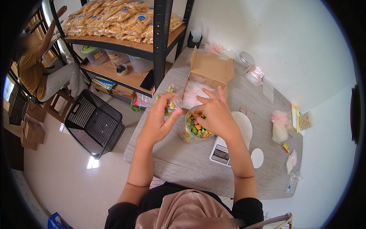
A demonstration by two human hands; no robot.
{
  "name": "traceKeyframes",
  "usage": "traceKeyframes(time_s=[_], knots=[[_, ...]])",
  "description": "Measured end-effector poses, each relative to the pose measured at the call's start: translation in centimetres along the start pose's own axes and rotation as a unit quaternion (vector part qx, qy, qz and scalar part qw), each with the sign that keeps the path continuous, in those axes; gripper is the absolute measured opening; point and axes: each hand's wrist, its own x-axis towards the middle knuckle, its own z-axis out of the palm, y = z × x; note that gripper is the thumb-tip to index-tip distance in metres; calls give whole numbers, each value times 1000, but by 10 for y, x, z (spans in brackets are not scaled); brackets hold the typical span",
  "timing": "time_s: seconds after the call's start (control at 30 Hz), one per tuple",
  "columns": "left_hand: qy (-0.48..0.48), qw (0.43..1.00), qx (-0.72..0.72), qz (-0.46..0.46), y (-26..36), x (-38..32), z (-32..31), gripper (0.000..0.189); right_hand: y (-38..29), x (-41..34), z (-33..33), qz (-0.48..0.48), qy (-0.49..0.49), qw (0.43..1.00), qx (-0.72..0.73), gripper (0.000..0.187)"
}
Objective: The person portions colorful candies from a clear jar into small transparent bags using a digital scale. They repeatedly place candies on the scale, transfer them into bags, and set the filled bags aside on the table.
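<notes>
My left hand (155, 120) grips a small clear plastic bag (175, 103) holding a few colourful pieces, beside the jar's rim. My right hand (216, 113) is over a round clear jar (184, 132), its thumb and some fingers dipping among small multicoloured pieces (197, 128), perhaps candy. Its other fingers are spread. Whether those fingertips pinch a piece is hidden. Behind the jar, an open cardboard box (211, 68) holds clear plastic bags (194, 93). A white digital kitchen scale (243, 123) stands under my right forearm, partly covered by it.
A white lid (257, 158), a rubber band (243, 110), a lidded jar (244, 61) and several bagged goods (280, 126) lie on the grey wooden table (183, 163). At left are a black shelf post (161, 43), a black plastic basket (94, 123) and a seated person (43, 65).
</notes>
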Motion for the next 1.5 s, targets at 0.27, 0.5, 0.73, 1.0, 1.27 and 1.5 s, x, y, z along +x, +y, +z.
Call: traceKeyframes(time_s=[0.27,0.5,0.73,1.0,1.27,1.5], knots=[[-70,997,9,10,10,-1,-4,40,1,-20,-12,-17,201,949,244,13],[-100,994,-48,0,8,-5,0,38,-10,-9,1,-45,272,919,282,12],[-124,982,-130,-63,4,-4,3,37,-12,-7,5,-31,269,917,295,13],[-121,991,-41,-28,12,-1,1,45,-16,-10,4,-40,263,925,271,14],[-69,997,12,12,6,-2,7,47,-13,-12,4,-62,231,930,279,19],[-99,995,-26,-4,7,-6,5,50,-9,-9,8,-62,187,921,337,13]])
